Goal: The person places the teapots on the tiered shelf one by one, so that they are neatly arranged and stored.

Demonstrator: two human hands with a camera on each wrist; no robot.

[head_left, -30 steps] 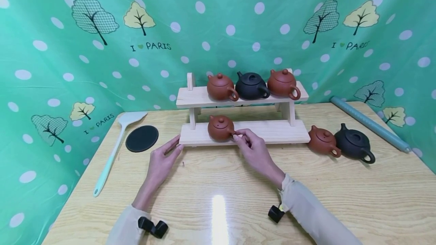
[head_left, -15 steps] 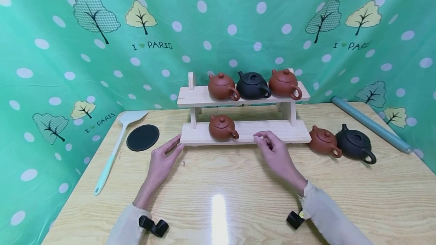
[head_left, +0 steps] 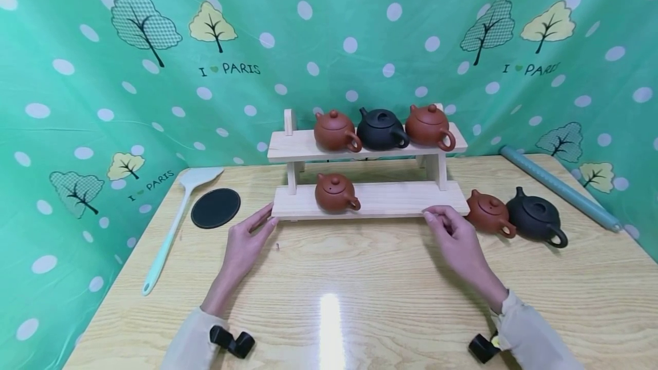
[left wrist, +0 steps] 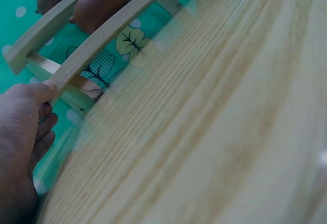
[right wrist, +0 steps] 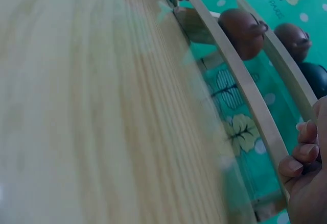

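Observation:
A two-tier wooden shelf (head_left: 390, 198) stands on the table. My left hand (head_left: 249, 244) holds the left end of its lower board, thumb at the front edge in the left wrist view. On that board sits a small reddish-brown teapot (head_left: 335, 193), handle toward the right. My right hand (head_left: 460, 244) is at the right part of the lower board's front edge, fingers loosely bent with nothing held. Just beyond it on the table stand another reddish-brown teapot (head_left: 488, 213) and a black teapot (head_left: 536, 216), side by side.
The upper board carries a brown teapot (head_left: 334, 130), a black teapot (head_left: 379, 130) and another brown teapot (head_left: 428, 124). At left lie a pale spatula (head_left: 172, 233) and a round black mat (head_left: 216, 208). A blue-green roll (head_left: 560, 187) lies at the right edge.
My right hand has let go of the handle of the teapot on the lower board and moved right along the front edge. That teapot stays in place; my left hand has not moved.

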